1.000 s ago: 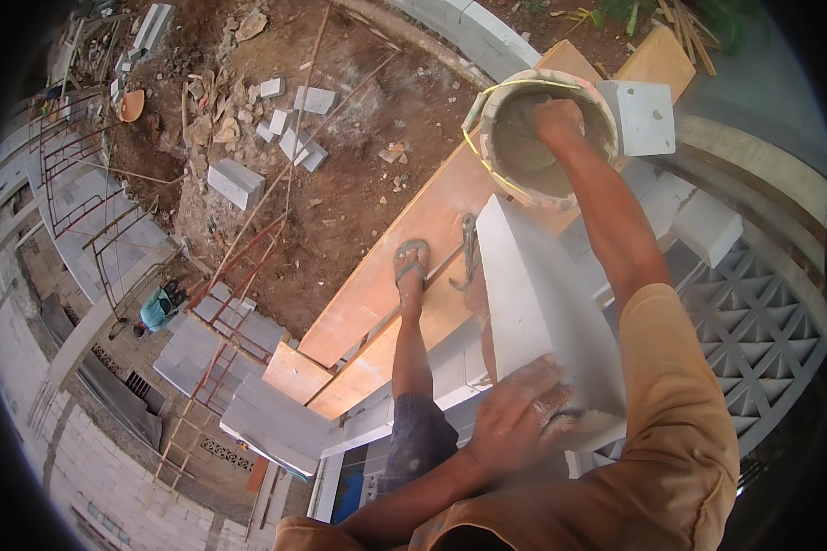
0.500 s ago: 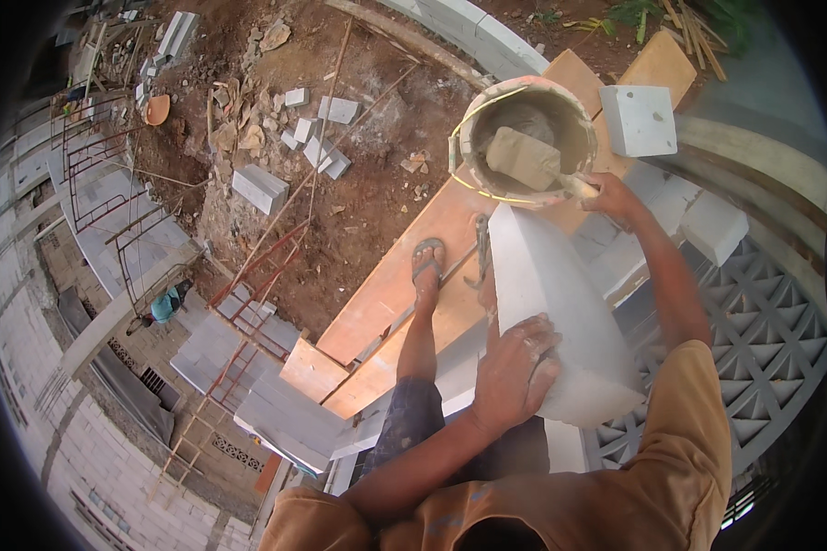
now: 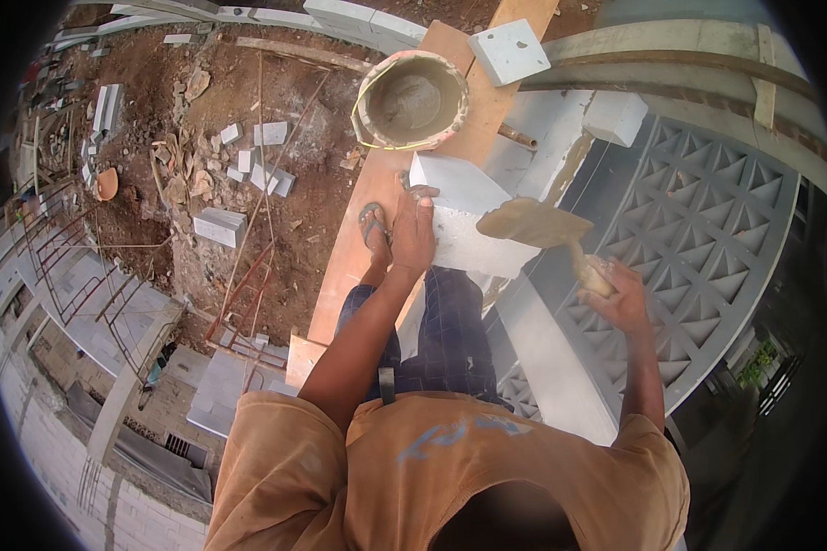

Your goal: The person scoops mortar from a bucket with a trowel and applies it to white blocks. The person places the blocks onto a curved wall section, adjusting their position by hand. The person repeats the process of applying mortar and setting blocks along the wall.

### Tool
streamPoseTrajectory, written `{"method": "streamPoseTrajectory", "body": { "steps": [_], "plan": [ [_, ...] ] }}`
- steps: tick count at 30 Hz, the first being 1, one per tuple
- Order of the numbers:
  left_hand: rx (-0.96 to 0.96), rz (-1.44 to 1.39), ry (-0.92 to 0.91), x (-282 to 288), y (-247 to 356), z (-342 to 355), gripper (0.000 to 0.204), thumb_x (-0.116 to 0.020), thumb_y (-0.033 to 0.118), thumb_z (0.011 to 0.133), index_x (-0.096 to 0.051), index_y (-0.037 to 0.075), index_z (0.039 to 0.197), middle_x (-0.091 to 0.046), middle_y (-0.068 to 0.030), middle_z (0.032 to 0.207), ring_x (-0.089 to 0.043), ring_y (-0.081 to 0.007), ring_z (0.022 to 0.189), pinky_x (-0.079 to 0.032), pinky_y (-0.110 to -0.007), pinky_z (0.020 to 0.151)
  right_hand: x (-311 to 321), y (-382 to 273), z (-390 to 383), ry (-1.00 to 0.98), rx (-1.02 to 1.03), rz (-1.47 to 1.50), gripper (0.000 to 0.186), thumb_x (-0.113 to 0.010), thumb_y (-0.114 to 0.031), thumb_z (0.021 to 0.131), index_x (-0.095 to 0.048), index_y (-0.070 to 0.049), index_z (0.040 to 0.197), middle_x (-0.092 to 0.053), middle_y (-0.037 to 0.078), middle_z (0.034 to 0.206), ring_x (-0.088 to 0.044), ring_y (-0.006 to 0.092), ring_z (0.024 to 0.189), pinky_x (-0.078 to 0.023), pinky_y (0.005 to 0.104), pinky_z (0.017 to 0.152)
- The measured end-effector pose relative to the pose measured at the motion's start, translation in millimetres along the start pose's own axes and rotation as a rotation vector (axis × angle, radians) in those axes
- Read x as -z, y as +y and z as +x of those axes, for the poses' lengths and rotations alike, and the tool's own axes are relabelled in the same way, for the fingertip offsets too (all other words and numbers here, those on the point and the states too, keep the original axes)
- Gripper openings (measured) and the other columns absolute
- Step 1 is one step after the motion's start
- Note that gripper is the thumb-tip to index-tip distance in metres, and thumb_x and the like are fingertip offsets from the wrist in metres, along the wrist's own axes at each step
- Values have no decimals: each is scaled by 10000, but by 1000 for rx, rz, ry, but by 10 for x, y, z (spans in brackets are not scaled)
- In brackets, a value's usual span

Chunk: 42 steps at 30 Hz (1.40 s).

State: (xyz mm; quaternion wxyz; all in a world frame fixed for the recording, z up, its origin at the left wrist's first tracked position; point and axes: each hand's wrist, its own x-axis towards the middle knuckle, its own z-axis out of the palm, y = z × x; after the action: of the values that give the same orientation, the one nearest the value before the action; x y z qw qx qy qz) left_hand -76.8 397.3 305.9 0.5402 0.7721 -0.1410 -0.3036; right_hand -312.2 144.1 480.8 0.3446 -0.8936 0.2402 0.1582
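My left hand point(image 3: 415, 230) grips the left end of a white lightweight block point(image 3: 478, 220), held in front of my legs. In my right hand point(image 3: 623, 292) is a trowel point(image 3: 538, 223) by its pale handle. Grey-brown mortar coats the blade, whose tip is at the block's right side; I cannot tell whether they touch. Beyond the block stands a bucket point(image 3: 413, 99) with a yellow handle and wet mortar inside. A mortar strip point(image 3: 568, 170) runs along the pale wall top to the right of the block.
Orange-brown planks point(image 3: 345, 298) carry the bucket and my sandalled foot. Another white block point(image 3: 509, 52) sits on the plank's far end, and one more point(image 3: 615, 118) on the wall. A grey patterned lattice panel point(image 3: 698, 239) lies right. Reddish ground with rubble point(image 3: 188, 170) and scaffolding point(image 3: 248, 312) is left.
My right hand has lifted the trowel out of the bucket and brought it nearer, right of the block. The left hand has shifted to the block's left end, and the block has turned.
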Motion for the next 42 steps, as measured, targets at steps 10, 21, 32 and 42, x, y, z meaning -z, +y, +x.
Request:
{"method": "streamPoseTrajectory", "body": {
  "steps": [10, 21, 32, 42],
  "plan": [
    [48, 145, -314, 230, -133, 33, 511, -358, 375, 1103, -559, -16, 1365, -565, -286, 1325, -551, -398, 1240, -429, -437, 1039, -986, -863, -1178, 425, -308, -129, 387, -725, -263, 876, -684, -123, 1234, -673, 114, 862, -655, 289, 756, -519, 379, 660],
    [676, -269, -482, 701, 283, -191, 860, -126, 735, 1009, -245, 145, 1624, -313, -153, 1648, -298, -376, 1506, -245, -587, 1187, -1667, -1941, -814, 34, -640, 1027, 487, -610, -353, 997, -565, -25, 1355, -693, 126, 885, -669, 218, 676, -560, 356, 642],
    [366, 144, -603, 938, -31, -215, 838, -643, 222, 925, -200, 118, 1628, -385, -202, 1592, -547, -364, 1317, -460, -414, 1076, -1829, -1412, -1262, 418, -637, 272, 573, -618, -367, 979, -498, -26, 1423, -674, 275, 1171, -637, 467, 1089, -512, 519, 904],
    [80, 597, -764, 653, 182, -137, 1173, -756, 77, 763, 28, 117, 1634, -539, -288, 1439, -603, -413, 1257, -502, -425, 1040, -2366, -1435, -1766, 423, -751, 480, 563, -629, -388, 957, -511, -62, 1400, -679, 273, 1169, -635, 464, 1108, -506, 516, 927]
  ]
}}
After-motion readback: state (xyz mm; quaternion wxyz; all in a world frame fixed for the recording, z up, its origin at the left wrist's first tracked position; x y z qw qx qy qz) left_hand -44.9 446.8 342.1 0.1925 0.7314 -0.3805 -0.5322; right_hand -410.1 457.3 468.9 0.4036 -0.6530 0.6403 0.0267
